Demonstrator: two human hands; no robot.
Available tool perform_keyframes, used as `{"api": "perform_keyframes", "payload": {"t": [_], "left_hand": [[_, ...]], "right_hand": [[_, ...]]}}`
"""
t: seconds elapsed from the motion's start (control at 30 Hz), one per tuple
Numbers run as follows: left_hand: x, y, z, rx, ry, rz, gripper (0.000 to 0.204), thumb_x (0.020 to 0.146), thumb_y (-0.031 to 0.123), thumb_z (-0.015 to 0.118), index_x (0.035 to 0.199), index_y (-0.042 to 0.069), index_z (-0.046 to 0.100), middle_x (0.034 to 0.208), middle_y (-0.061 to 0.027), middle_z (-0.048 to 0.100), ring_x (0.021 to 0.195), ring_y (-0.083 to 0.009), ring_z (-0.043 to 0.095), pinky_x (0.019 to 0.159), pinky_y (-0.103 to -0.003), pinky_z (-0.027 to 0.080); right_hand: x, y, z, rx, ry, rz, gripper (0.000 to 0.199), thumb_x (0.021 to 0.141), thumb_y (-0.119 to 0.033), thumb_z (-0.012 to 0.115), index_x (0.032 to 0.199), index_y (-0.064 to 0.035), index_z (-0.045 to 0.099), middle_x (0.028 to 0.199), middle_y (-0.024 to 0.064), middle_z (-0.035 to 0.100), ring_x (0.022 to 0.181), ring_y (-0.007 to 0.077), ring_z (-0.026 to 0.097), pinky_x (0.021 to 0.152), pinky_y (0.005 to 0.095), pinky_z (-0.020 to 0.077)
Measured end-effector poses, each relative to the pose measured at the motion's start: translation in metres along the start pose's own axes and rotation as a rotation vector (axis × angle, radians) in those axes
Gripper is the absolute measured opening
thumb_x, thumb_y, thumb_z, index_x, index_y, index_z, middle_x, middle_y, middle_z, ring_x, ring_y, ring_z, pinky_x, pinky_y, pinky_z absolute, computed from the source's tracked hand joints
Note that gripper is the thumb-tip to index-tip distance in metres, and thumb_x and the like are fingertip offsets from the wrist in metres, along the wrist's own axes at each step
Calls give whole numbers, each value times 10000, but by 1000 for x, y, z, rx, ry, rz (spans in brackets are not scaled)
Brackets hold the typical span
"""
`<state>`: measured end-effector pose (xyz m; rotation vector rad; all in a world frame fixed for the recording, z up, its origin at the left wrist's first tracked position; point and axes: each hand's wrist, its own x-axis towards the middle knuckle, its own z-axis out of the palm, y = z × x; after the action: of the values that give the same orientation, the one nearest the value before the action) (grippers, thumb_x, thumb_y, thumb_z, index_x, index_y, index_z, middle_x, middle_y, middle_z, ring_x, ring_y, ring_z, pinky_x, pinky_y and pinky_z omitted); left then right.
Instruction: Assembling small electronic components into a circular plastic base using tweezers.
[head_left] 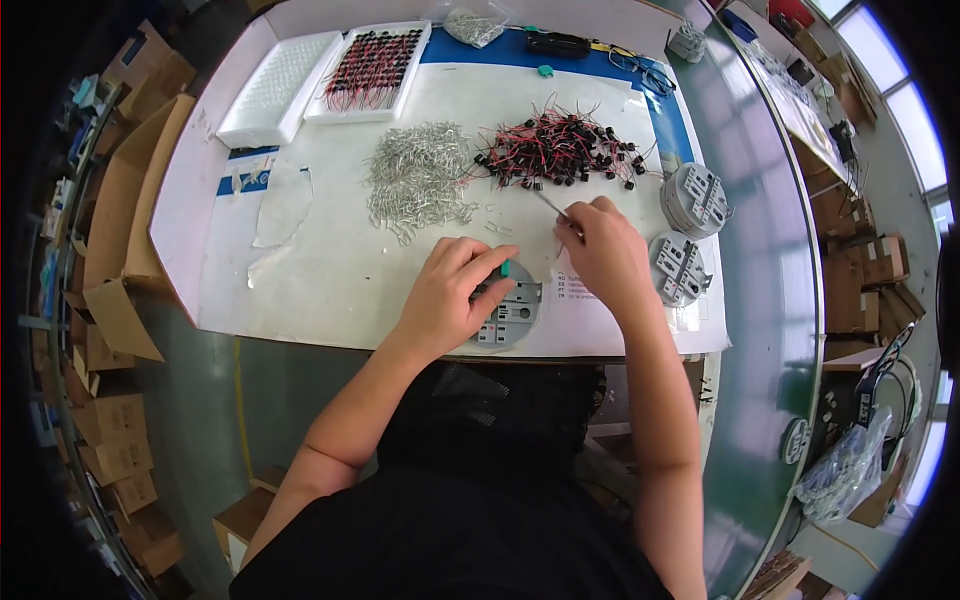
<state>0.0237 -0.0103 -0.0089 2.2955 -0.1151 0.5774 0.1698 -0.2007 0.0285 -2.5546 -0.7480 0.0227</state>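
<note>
My left hand (455, 290) is over a grey round plastic base (522, 318) near the table's front edge. Its thumb and forefinger close around a small green piece (505, 268), and the hand hides part of the base. My right hand (608, 250) pinches a thin metal tool (548, 203), perhaps tweezers, whose tip points up and left. Just beyond that tip lies a heap of black round parts with red and black wires (560, 145). To its left spreads a pile of small silvery metal clips (420, 175), with a few loose clips (495, 228) nearer my hands.
More round grey bases (697, 200) are stacked at the right, with another base (680, 270) nearer. At the back left stand a white tray (280, 85) and a second tray filled with wired parts (370, 70). Glasses (650, 75) and a clip bag (473, 27) lie behind.
</note>
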Motion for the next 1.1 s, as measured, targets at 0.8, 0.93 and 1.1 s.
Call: {"api": "perform_keyframes", "payload": {"t": [0.8, 0.93, 1.1], "left_hand": [[7, 27, -36, -1101, -370, -427, 320, 1072, 198, 690, 1246, -70, 706, 1093, -98, 748, 1010, -139, 700, 890, -293, 566], [2, 29, -30, -1226, -334, -430, 249, 1072, 130, 679, 1196, -83, 712, 985, -57, 751, 900, -88, 695, 840, -253, 575], [-8, 35, -25, -1076, -205, -473, 183, 1023, 84, 716, 1110, -76, 731, 964, -57, 755, 874, -75, 686, 792, -247, 577]], "right_hand": [[-71, -42, -11, 1159, -43, -120, 172, 1011, -36, 704, 1164, 29, 658, 1148, 165, 707, 645, 66, 540, 541, 205, 451], [-75, -39, 0, 1153, -21, -198, 178, 984, 28, 718, 1155, 32, 672, 1194, 147, 689, 721, 67, 570, 569, 204, 457], [-86, -36, 5, 1047, -25, -202, 188, 962, 62, 736, 1137, 23, 678, 1176, 131, 683, 786, 86, 609, 628, 215, 493]]}}
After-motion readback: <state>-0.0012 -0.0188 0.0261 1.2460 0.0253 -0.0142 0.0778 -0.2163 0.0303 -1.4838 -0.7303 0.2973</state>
